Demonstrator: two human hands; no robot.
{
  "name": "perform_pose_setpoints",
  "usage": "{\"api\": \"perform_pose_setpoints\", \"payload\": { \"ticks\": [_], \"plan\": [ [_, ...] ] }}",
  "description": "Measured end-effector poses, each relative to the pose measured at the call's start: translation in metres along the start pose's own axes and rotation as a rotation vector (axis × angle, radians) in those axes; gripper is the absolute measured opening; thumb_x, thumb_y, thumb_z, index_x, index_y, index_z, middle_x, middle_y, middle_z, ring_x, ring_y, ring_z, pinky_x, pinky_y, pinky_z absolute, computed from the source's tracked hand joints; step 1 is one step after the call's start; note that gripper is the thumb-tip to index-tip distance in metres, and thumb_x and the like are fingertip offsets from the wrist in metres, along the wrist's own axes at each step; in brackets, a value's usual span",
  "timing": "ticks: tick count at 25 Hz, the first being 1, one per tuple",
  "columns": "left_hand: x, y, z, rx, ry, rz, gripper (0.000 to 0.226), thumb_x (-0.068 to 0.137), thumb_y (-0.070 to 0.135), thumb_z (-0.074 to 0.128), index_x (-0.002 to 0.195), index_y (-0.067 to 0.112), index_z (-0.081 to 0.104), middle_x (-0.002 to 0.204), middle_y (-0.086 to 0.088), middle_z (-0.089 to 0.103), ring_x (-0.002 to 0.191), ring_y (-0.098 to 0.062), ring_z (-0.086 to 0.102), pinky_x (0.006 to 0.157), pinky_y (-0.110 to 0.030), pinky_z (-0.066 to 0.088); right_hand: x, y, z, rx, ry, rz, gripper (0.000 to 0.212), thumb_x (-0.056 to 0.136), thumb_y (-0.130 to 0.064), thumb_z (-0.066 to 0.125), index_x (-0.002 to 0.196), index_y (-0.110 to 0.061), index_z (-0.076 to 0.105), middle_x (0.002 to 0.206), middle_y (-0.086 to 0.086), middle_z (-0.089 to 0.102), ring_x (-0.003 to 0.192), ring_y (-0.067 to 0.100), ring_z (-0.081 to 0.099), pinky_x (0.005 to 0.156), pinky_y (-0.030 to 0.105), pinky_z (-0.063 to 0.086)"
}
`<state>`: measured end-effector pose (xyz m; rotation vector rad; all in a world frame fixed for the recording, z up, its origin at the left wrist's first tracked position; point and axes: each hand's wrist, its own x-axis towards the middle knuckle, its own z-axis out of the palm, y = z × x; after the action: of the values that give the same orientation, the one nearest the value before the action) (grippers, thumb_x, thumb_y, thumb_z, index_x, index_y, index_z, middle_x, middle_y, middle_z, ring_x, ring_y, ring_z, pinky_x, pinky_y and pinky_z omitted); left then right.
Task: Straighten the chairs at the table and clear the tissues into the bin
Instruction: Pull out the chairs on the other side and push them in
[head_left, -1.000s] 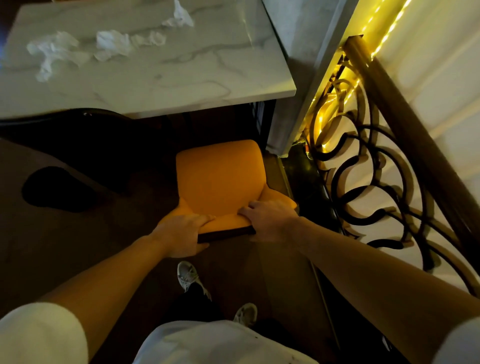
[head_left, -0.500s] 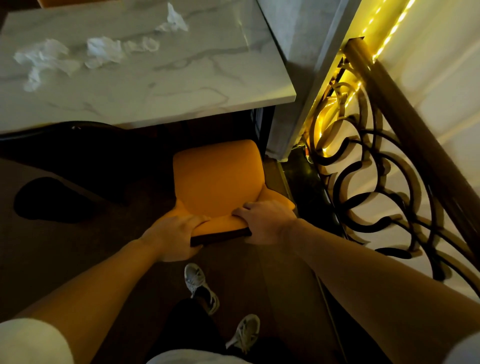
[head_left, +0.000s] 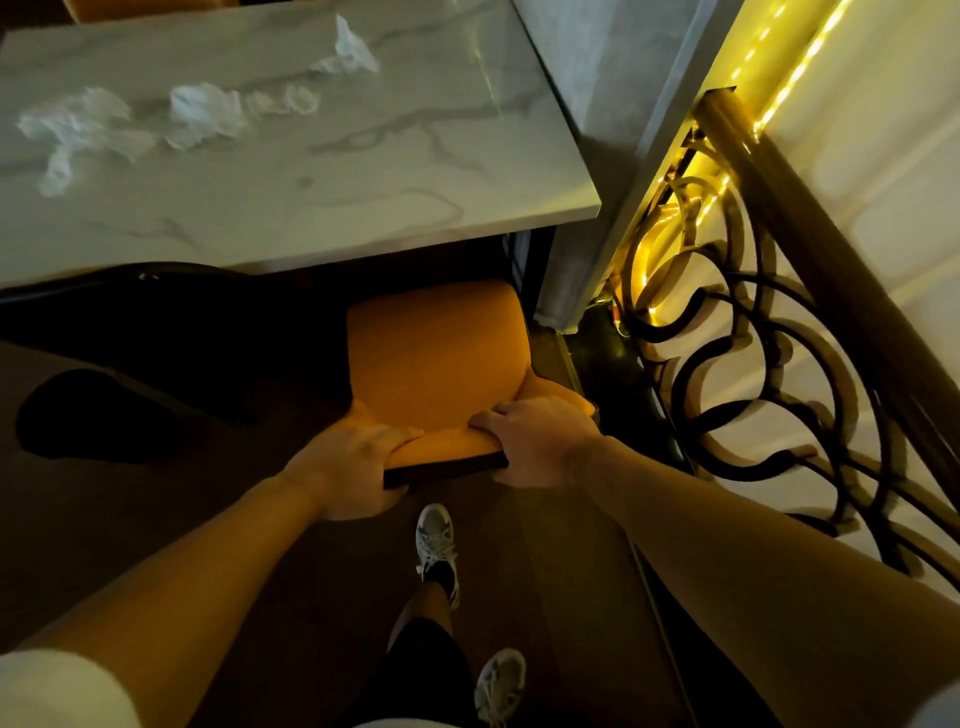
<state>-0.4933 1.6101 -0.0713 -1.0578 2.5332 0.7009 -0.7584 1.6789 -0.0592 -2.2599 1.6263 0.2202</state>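
both hands, left grip (head_left: 358, 462) and right grip (head_left: 540, 441), still clamp the orange chair (head_left: 436, 364) backrest, now nudged closer under the counter (head_left: 311, 171), where the tissues (head_left: 202, 114) remain uncleared.

Dark wood floor (head_left: 130, 519), scrolled railing (head_left: 753, 332) (yellow-lit).

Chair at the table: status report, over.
Left hand and right hand both grip the orange chair by its backrest. Seat short of the table. Tissues on the tabletop. Railing close on the right.
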Motion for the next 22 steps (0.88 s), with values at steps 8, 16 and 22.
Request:
{"api": "perform_pose_setpoints", "payload": {
  "ticks": [8,16,22],
  "plan": [
    [0.024,-0.011,-0.018,0.002,0.045,0.004,0.077,0.088,0.052,0.063,0.154,0.036,0.027,0.143,0.008,0.048,0.123,-0.013,0.05,0.103,-0.036,0.046,0.025,0.013,-0.011,0.019,0.032,0.001,0.066,0.086,-0.059,0.062,0.144,-0.031,0.046,0.11,-0.005,0.066,0.095,0.019,0.065,0.078,0.038,0.056],
    [0.048,-0.026,-0.036,-0.022,0.054,0.01,0.077,0.088,0.049,0.066,0.154,0.035,0.029,0.141,0.007,0.049,0.118,-0.011,0.052,0.099,-0.033,0.048,0.05,0.029,-0.022,0.013,0.057,0.007,0.066,0.087,-0.058,0.062,0.145,-0.032,0.045,0.113,-0.006,0.065,0.099,0.018,0.064,0.08,0.036,0.054],
    [0.067,-0.039,-0.048,-0.014,0.059,0.01,0.076,0.085,0.052,0.066,0.152,0.038,0.03,0.141,0.009,0.05,0.121,-0.01,0.051,0.101,-0.037,0.048,0.072,0.043,-0.026,0.014,0.064,0.0,0.068,0.086,-0.06,0.061,0.145,-0.033,0.044,0.11,-0.006,0.066,0.096,0.018,0.064,0.082,0.039,0.055]
  ]
}}
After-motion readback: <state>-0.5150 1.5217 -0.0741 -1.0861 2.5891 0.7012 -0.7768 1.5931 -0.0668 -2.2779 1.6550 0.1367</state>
